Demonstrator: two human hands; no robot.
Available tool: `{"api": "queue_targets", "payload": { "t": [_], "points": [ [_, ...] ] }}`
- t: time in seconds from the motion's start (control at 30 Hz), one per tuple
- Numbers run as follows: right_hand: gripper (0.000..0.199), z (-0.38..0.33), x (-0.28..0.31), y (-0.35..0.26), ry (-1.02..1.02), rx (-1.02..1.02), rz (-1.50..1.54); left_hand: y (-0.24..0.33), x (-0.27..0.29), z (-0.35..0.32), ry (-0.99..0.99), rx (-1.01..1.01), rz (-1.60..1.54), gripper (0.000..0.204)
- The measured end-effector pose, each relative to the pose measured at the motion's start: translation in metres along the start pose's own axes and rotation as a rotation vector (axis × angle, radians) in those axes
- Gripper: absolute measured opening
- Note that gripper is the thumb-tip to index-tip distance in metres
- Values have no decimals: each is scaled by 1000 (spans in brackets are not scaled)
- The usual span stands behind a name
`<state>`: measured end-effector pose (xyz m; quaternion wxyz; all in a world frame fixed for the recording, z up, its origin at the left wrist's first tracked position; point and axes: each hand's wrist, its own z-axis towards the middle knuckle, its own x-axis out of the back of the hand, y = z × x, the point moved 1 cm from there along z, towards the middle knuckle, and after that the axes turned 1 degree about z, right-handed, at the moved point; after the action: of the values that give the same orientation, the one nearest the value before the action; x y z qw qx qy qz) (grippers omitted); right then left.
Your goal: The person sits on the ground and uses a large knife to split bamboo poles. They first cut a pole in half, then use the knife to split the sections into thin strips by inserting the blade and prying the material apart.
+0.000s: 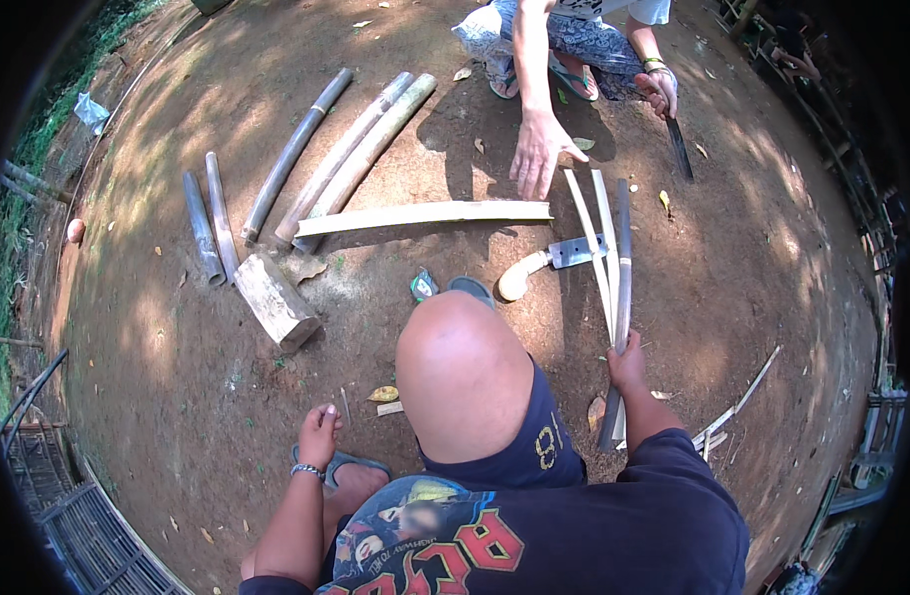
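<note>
My right hand (pixel 628 366) is closed round a bundle of split bamboo strips (pixel 623 248), pale inner faces and dark outer skin showing, which fan out away from me. Beneath their far part lies a cleaver-like knife (pixel 522 276) with a pale curved handle and a short grey blade. My left hand (pixel 320 433) is curled above the ground by my left foot; a thin grey sliver (pixel 345 405) shows beside its fingers, and I cannot tell whether it is held. Across from me, a co-worker's open hand (pixel 540 154) reaches down just beyond a long split bamboo half (pixel 425 214).
The co-worker's other hand (pixel 659 91) holds a dark blade (pixel 680 149). Bamboo poles (pixel 296 154) lie at the far left, near a wood block (pixel 276 302). Thin offcuts (pixel 737 409) lie right of me. A small green packet (pixel 424 286) sits beyond my knee.
</note>
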<state>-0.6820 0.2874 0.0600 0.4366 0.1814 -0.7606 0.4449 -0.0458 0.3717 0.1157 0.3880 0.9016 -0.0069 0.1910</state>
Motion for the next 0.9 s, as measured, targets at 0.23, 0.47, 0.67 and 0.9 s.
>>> {"api": "queue_targets", "payload": {
  "t": [0.23,0.47,0.67,0.9],
  "points": [
    [82,32,-3,-26,180,-318,-345,-20,-13,9,-71,20,114,37],
    [72,71,-90,-143,-16,110,-240,-12,-35,17,-158,56,245,40],
    [62,113,-173,-250,-320,65,-304,-3,-37,44,-146,66,236,41],
    [69,134,-222,-274,-159,-68,-261,53,-40,65,-152,60,274,44]
  ]
}}
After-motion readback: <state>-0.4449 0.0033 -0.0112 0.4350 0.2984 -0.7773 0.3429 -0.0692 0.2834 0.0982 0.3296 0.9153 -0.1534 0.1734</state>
